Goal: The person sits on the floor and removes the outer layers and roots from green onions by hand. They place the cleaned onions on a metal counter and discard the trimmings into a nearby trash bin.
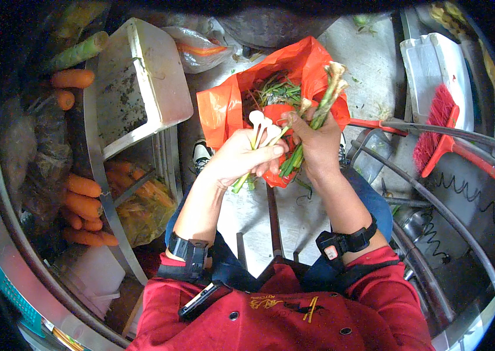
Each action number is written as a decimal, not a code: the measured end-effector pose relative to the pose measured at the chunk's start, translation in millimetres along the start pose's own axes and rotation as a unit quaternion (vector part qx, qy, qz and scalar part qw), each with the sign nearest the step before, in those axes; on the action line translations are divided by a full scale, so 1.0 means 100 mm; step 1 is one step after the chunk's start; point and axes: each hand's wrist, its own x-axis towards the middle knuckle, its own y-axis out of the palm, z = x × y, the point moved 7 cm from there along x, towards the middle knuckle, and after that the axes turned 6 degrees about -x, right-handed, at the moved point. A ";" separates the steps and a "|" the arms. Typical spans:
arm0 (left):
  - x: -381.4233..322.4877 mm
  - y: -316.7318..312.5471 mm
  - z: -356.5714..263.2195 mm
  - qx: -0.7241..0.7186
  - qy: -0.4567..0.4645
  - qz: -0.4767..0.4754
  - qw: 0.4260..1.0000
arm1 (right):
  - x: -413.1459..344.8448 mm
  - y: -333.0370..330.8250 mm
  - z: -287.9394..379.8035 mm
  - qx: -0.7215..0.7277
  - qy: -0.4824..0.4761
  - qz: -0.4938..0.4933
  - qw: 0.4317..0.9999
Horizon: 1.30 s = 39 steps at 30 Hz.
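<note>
My left hand (245, 153) holds a few clean white-bulbed green garlic stalks (262, 124), their bulbs pointing up and away from me. In my right hand (320, 138) is a bundle of thicker green garlic stalks (329, 98) with brownish root ends, and their cut green ends hang below the palm. The right thumb and fingers also pinch a thin stalk beside the left hand's bunch. Just beyond and beneath both hands, a red-orange plastic bag (221, 103) stands open between my feet. Green leaf trimmings (279, 93) lie inside it.
A dirty white foam box (164, 83) sits at the left, near shelves with several carrots (82, 204) and a yellowish bag (142, 215). At the right are a red-bristled broom (436, 127), curved metal rails (431, 193) and a white container (442, 70). Scraps litter the floor (357, 66).
</note>
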 end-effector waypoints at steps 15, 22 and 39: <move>-0.12 -0.27 -0.03 -0.115 -0.018 -0.047 0.992 | 0.03 -0.33 0.27 -0.128 -0.149 -0.149 0.969; -0.27 -0.40 -0.12 -0.137 0.006 -0.007 0.991 | 0.16 -0.45 0.18 -0.057 -0.089 -0.171 0.980; -0.01 -0.04 0.09 -0.130 -0.045 0.009 0.990 | -0.04 0.10 0.15 0.015 -0.080 0.073 0.994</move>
